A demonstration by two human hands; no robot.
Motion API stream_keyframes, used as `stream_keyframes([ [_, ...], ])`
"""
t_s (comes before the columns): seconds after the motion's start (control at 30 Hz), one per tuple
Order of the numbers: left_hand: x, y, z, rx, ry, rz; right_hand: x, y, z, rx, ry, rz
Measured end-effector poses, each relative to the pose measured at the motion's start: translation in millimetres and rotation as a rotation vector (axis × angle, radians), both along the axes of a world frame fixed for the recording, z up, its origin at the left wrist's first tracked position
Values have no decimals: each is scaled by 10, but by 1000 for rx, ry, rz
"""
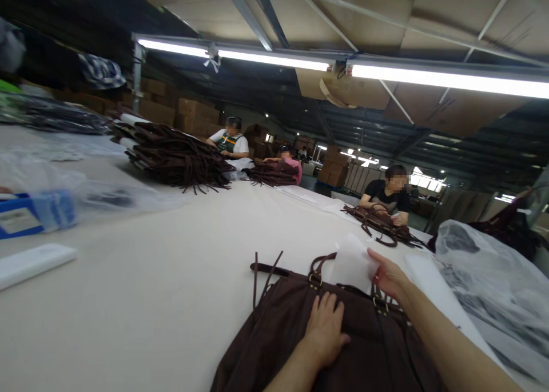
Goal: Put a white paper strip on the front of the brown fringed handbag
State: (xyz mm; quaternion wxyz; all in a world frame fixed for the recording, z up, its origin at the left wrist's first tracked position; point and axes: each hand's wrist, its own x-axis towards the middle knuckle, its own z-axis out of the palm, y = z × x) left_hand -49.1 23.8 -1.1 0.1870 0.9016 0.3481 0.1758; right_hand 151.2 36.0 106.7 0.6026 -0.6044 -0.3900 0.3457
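Observation:
A dark brown handbag (274, 335) with brass rings and straps lies on the pale table (171, 278) in front of me. My left hand (325, 329) rests flat on the bag's upper side, fingers spread. My right hand (388, 275) holds a white sheet of paper (354, 263) at the bag's opening, between the handles.
Piles of brown straps (180, 158) lie at the far left. Clear plastic bags (493, 278) sit at the right, a blue-and-white box (26, 215) and a white slab (34, 263) at the left. Three people sit along the table's far side, one with another brown bag (380, 223).

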Motion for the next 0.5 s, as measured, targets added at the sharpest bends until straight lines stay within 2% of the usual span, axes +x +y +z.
stream_keyframes([
  [0.13, -32, -17, 86, 53, -60, 11, -216, -540, 128, 18, 89, 24],
  [0.23, -69, -82, 162, 84, -78, 40, -365, -1044, 106, 41, -66, 252],
  [0.3, -120, -137, 195, 92, -81, 67, -438, -1380, 14, 41, -271, 389],
  [0.4, -271, -239, 227, 96, -108, 56, -529, -1807, -200, 23, -547, 379],
  [0.5, -505, -407, 278, 117, -178, 34, -620, -2094, -411, 59, -792, 400],
])
